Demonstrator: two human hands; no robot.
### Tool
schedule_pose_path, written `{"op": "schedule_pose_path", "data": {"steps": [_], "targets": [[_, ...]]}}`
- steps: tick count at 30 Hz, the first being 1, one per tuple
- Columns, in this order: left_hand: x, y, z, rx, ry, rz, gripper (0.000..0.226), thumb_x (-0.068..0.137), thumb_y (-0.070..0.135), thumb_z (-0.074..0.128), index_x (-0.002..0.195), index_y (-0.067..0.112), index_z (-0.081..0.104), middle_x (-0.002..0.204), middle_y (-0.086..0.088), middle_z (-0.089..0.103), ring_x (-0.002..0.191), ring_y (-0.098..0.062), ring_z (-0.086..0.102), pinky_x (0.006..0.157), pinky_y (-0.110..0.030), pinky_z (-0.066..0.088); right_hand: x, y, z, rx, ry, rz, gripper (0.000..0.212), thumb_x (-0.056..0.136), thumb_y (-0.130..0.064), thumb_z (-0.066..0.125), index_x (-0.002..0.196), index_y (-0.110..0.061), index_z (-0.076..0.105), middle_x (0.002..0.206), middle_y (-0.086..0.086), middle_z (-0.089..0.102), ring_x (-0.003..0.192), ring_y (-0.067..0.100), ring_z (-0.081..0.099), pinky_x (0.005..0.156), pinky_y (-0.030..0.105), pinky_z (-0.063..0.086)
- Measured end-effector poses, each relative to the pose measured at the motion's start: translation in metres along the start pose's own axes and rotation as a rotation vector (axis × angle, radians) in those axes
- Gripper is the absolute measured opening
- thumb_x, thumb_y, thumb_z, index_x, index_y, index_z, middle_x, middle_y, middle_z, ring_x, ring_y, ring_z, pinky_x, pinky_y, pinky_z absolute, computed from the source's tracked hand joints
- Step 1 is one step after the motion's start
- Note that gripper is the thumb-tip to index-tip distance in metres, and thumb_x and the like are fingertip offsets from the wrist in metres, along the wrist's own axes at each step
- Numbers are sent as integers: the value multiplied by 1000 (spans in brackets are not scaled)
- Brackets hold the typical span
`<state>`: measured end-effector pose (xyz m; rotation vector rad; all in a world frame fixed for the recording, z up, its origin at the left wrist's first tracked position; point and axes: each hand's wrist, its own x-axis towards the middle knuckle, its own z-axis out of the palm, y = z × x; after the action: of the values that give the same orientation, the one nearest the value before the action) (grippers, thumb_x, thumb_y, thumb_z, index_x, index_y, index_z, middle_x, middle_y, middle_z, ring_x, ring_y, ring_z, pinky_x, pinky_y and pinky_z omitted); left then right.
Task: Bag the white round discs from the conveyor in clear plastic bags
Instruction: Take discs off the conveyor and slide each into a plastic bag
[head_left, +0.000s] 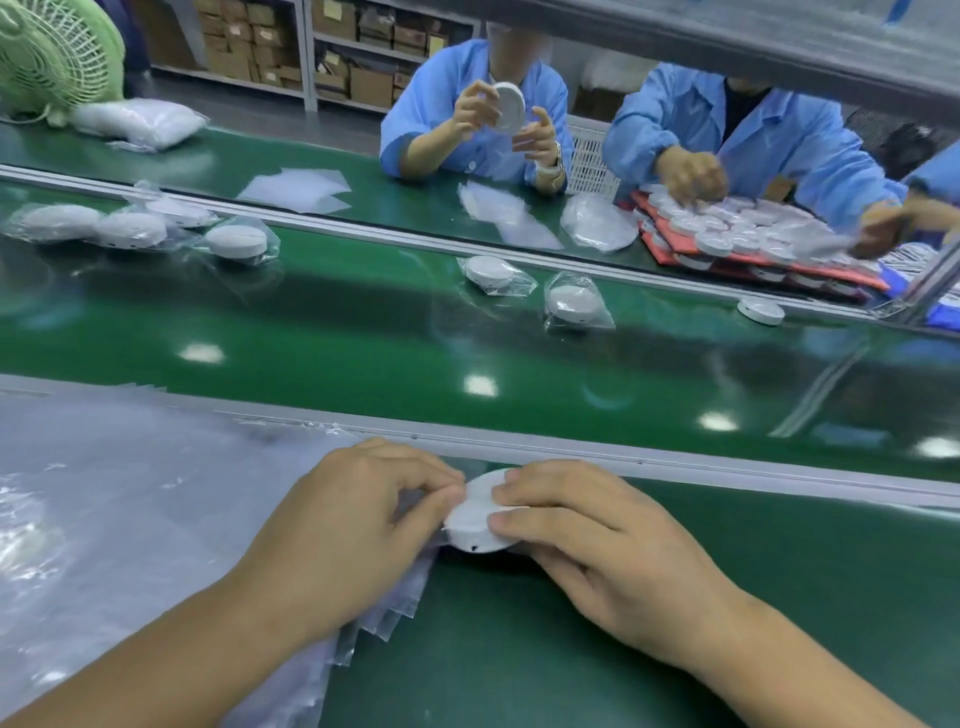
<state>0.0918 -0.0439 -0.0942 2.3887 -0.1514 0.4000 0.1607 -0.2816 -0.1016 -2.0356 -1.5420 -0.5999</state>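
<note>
Head camera looks down at a left hand and a right hand meeting over a white round plastic disc on the near green work surface, just short of the grey metal rail. The right hand grips the disc from its right side, thumb below and curled fingers on top. The left hand's fingers are curled too, pinching the edge of a thin clear plastic bag against the disc's left rim (how far the disc sits inside, I cannot tell). That bag belongs to a fanned stack of clear plastic bags lying under the left forearm.

Beyond the rail, the glossy green conveyor belt carries bagged white discs: two near the middle, a cluster at far left, plus one bare white disc at the right. Across it, two workers in blue coats handle discs, beside a red tray loaded with more. A pale green fan stands top left.
</note>
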Motion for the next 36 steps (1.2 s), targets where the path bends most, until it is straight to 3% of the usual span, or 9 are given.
{"op": "schedule_pose_path", "data": {"steps": [5, 8, 13, 17, 20, 25, 29, 32, 36], "targets": [[-1, 9, -2, -442, -14, -71, 9, 85, 32, 78, 91, 37, 81, 97, 27, 74, 98, 9, 67, 87, -5, 45, -1, -2, -2, 109, 186, 89, 17, 93, -8, 73, 109, -14, 74, 120, -3, 74, 119, 17, 68, 99, 36, 56], [-4, 12, -5, -495, -156, -46, 45, 65, 49, 90, 106, 46, 73, 106, 25, 73, 104, 4, 67, 89, -13, 49, 3, -17, 2, 345, 345, 378, 22, 84, -32, 83, 104, -32, 75, 112, -19, 76, 105, 9, 74, 94, 22, 55], [-9, 23, 11, -517, 185, -17, 45, 69, 47, 85, 111, 45, 67, 105, 23, 73, 95, -1, 70, 74, -10, 52, 13, -29, 6, 755, 313, 693, 41, 67, -55, 90, 105, -42, 81, 135, -13, 68, 134, 14, 59, 106, 38, 50], [-10, 24, 18, -617, 258, -67, 31, 79, 53, 72, 106, 39, 70, 107, 18, 73, 99, -6, 70, 77, -17, 56, 26, -28, 2, 828, 237, 808, 27, 64, -45, 90, 90, -38, 83, 89, -5, 80, 75, 6, 72, 67, 21, 56], [-7, 18, 12, -463, 160, -71, 22, 92, 57, 59, 112, 48, 61, 118, 28, 64, 111, 6, 60, 82, -14, 51, 38, -7, 0, 640, 213, 810, 8, 78, -30, 86, 81, -37, 82, 83, -9, 79, 74, 3, 72, 69, 15, 53], [-2, -2, -3, 380, -52, -20, 35, 88, 73, 32, 95, 45, 51, 104, 26, 47, 116, -7, 38, 92, -32, 34, 66, 94, -11, 238, 370, 963, 26, 88, -12, 80, 77, -36, 77, 81, -18, 76, 82, 3, 71, 83, 21, 56], [-1, -5, -3, 438, -206, -45, 69, 80, 85, 8, 111, 47, 56, 114, 30, 46, 117, 0, 35, 100, -28, 31, 93, 170, -22, -67, 214, 1056, 25, 94, -9, 65, 93, -30, 79, 93, -14, 75, 96, 15, 71, 77, 11, 46], [-2, -2, -1, 419, -217, -21, 70, 83, 81, 12, 119, 47, 62, 123, 30, 53, 120, 0, 42, 100, -27, 33, 108, 179, -13, 71, -5, 1084, 20, 98, -22, 68, 116, -27, 76, 118, -5, 73, 105, 16, 67, 84, 17, 47], [-6, -1, 4, 517, -220, 42, 53, 89, 68, 27, 115, 47, 68, 122, 26, 60, 115, -4, 53, 95, -30, 43, 102, 128, 13, 241, -37, 957, 15, 97, -26, 70, 97, -40, 75, 99, -24, 72, 84, -6, 66, 62, 0, 41]]}}
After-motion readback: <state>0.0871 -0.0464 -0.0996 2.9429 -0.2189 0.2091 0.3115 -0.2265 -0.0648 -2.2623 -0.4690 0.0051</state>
